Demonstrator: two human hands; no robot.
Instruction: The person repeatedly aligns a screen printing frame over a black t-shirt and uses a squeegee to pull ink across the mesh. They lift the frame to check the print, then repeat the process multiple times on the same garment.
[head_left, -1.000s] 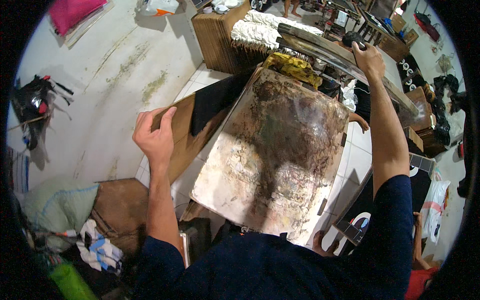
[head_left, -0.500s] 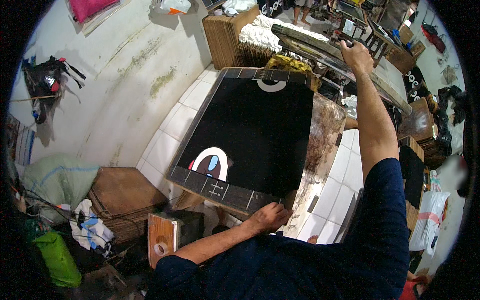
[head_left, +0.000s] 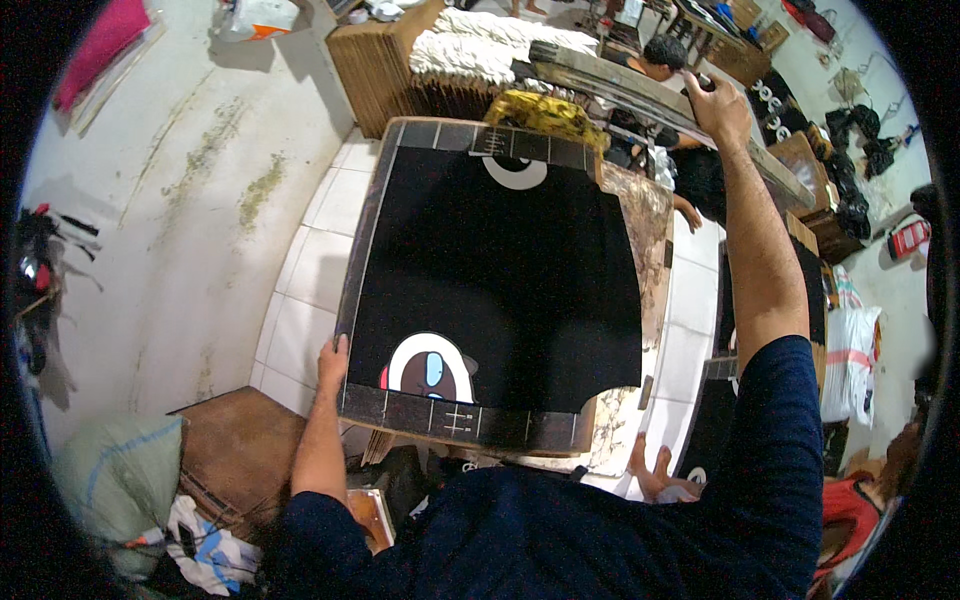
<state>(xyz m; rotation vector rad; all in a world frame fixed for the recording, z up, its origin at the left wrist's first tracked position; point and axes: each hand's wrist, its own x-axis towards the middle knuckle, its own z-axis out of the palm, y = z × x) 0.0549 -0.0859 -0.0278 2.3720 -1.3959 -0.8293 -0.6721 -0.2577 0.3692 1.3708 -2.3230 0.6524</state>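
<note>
A black cut fabric piece point(head_left: 500, 270) lies flat on a dark board point(head_left: 520, 428) with white marks along its ends. The near end of the fabric carries a white, brown and blue cartoon print point(head_left: 433, 368); a white ring print point(head_left: 516, 173) is at the far end. My left hand point(head_left: 332, 366) is closed on the board's left edge, its thumb uppermost and the other fingers mostly hidden. Beyond the board, my right hand point(head_left: 720, 108) grips a raised wooden frame point(head_left: 600, 76) by its upper edge, near a dark knob.
A stained tabletop point(head_left: 650, 235) extends right of the board. Yellow plastic point(head_left: 545, 113) lies behind it, near stacked boards point(head_left: 370, 75) with white cloth. Another person's head point(head_left: 664, 52) shows beyond the frame; a person in red point(head_left: 845, 515) is at lower right. A sack point(head_left: 115, 470) stands left.
My left hand has gone from the fabric's near right corner to the board's left edge. The fabric's right side now spreads further over the tabletop. My right hand still holds the frame up.
</note>
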